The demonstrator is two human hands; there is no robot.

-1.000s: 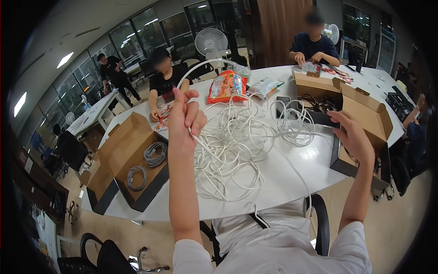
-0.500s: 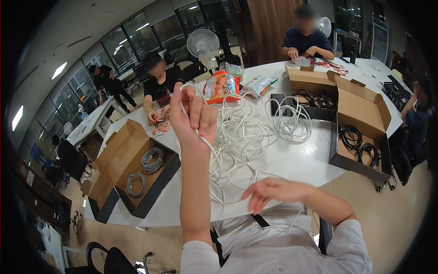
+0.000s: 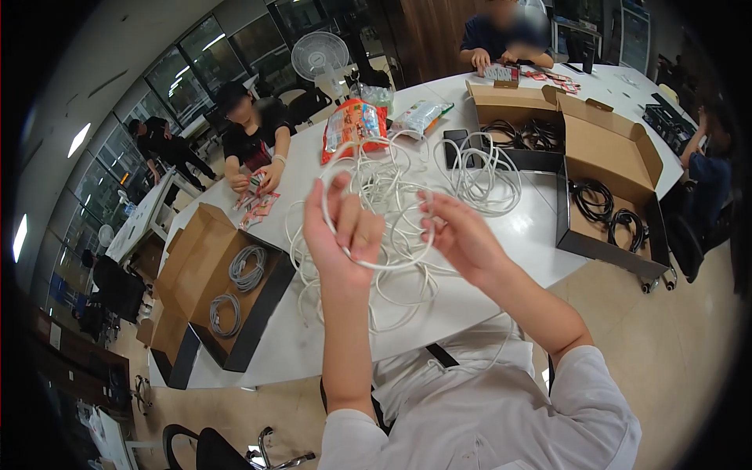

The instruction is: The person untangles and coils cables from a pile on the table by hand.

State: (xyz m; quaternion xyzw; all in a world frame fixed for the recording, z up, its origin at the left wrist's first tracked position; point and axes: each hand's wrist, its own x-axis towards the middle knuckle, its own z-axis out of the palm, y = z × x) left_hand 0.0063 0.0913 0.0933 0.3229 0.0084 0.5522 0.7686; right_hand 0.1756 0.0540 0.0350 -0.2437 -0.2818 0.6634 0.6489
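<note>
A loop of white cable (image 3: 389,267) hangs between my two hands above the table. My left hand (image 3: 345,227) has its fingers curled round the loop's left side. At the loop's right side, my right hand (image 3: 462,239) pinches the cable between thumb and fingers. Below and behind both hands spreads a loose tangle of white cable (image 3: 392,184). A rounder white coil (image 3: 487,208) lies just right of the tangle, beside a flat black object (image 3: 455,150). One thin strand of cable trails down over my lap.
An open cardboard box (image 3: 262,321) with grey coils stands left. Two more open boxes (image 3: 607,164) (image 3: 540,160) at right hold black cables. Snack bags (image 3: 356,129) lie at the back. Co-workers sit across the table, their hands on small red-and-white packets (image 3: 254,200).
My left hand has come down, holding the cable. My right hand has risen from near my lap to the loop's right side. The head view has shifted slightly.
</note>
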